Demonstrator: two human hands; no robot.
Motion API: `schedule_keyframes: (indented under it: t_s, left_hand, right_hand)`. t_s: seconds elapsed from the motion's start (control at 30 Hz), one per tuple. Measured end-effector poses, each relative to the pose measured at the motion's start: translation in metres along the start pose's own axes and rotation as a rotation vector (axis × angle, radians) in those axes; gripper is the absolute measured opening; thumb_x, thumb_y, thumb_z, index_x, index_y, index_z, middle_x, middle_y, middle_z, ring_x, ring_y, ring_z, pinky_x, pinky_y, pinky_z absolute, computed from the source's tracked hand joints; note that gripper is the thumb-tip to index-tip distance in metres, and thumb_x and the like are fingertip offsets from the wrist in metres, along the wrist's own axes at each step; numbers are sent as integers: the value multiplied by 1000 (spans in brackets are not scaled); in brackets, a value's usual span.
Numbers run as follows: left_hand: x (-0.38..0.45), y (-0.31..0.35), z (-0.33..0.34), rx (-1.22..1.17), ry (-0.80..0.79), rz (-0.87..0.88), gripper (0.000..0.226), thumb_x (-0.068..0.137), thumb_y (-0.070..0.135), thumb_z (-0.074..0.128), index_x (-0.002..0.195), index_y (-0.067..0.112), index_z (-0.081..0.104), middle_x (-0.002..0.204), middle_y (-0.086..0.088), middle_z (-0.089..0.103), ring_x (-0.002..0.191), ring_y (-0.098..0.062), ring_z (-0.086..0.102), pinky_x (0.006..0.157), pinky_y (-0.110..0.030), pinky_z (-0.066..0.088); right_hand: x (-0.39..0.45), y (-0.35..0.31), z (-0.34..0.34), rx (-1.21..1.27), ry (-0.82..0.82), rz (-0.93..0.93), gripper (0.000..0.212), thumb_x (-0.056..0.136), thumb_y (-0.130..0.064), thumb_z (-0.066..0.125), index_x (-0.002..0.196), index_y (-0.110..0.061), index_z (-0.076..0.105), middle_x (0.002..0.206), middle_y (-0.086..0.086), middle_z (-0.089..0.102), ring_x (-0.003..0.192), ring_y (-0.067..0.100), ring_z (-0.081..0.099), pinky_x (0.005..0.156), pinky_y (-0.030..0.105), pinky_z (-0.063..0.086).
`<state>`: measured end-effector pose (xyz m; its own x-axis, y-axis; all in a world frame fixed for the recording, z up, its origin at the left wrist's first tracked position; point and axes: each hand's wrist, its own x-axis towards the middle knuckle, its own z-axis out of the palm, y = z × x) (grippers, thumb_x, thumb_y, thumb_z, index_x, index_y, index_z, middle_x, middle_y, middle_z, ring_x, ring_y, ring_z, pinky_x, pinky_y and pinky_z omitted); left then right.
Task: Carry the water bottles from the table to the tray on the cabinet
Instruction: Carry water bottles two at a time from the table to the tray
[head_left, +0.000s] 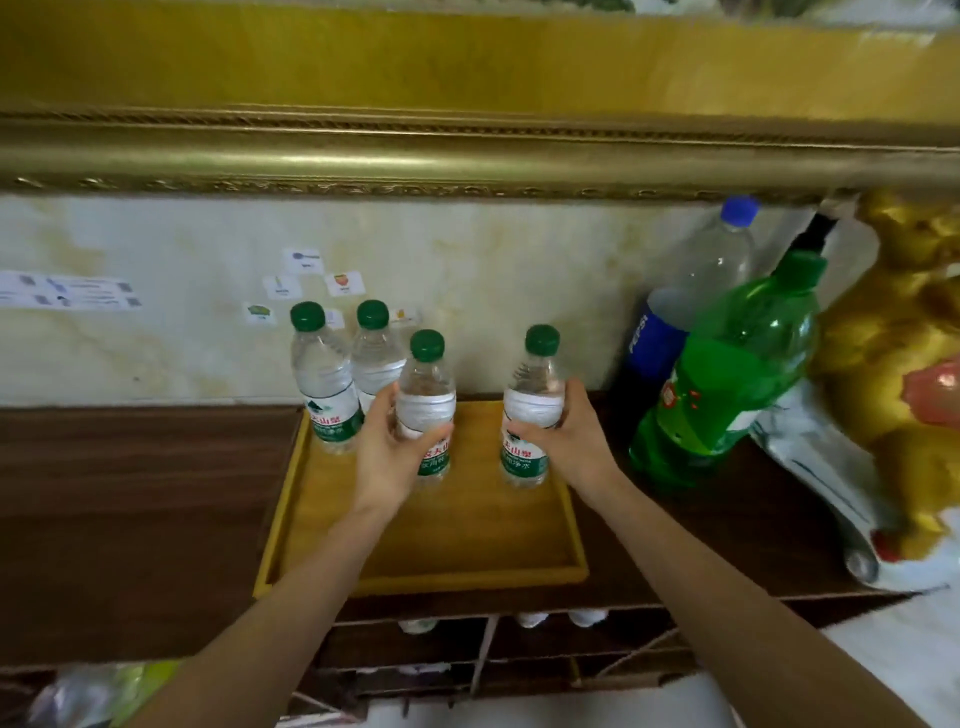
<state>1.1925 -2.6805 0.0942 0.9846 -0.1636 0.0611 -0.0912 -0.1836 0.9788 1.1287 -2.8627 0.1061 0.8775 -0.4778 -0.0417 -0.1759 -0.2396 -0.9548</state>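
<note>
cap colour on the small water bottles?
Dark green caps, all four bottles; clearest in the head view.

There is one view only, from a camera on the person's head, looking forward and steeply down over both forearms. It faces the wall, with a gold frame (467, 156) across the top, and sits close above the cabinet (130, 493) and its yellow tray (291, 499). The wide lens bends straight edges near the borders, and the cabinet's front shelves show at the bottom
</note>
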Motion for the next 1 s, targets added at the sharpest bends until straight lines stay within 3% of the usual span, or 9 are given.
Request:
schedule_keyframes:
  t_s: [0.07, 0.2, 0.4, 0.53, 0.67, 1.0]
  left_hand:
    - [0, -4, 6, -1, 39, -12, 58, 76, 9, 79, 126, 16, 49, 110, 11, 61, 89, 14, 57, 72, 2, 46]
    - [1, -8, 12, 36, 106, -17, 63, 74, 14, 81, 128, 18, 50, 115, 10, 62, 104, -3, 59, 79, -8, 48]
    - [-19, -26, 20, 112, 167, -67, 63, 74, 8, 80, 129, 14, 49, 123, 6, 57, 104, -3, 52, 81, -8, 42]
    - [-25, -47, 21, 146, 206, -130, 51, 76, 5, 78, 122, 7, 54, 123, -5, 62, 102, -7, 55, 86, -15, 42]
    - [-11, -52, 29, 205, 251, -153, 57, 72, 13, 82, 123, 10, 56, 122, -4, 64, 107, -13, 60, 92, -28, 50]
    - [19, -60, 52, 156, 413, -194, 54, 67, 18, 86, 112, 10, 58, 115, -5, 64, 107, -17, 60, 91, -26, 48]
  right_hand:
    - [8, 7, -7, -10, -62, -10, 59, 73, -12, 81, 116, -29, 45, 103, -15, 58, 96, 3, 57, 77, 16, 48]
    - [19, 16, -14, -2, -128, -6, 64, 74, -13, 81, 125, -27, 45, 119, -6, 60, 110, 9, 57, 94, 31, 50]
    - [17, 23, -14, -79, -155, -11, 71, 73, -17, 82, 133, -24, 43, 123, -9, 57, 115, 7, 52, 95, 28, 44]
    - [8, 41, -13, -257, -121, 25, 67, 74, -16, 82, 131, -15, 47, 131, 3, 59, 122, 19, 54, 93, 27, 44]
    - [5, 46, -7, -280, -79, 32, 63, 74, -13, 81, 129, -11, 50, 129, 8, 61, 120, 21, 57, 91, 24, 43]
    - [16, 47, 3, -307, -46, 37, 62, 74, -16, 81, 127, -11, 51, 129, 6, 61, 120, 20, 58, 94, 29, 47]
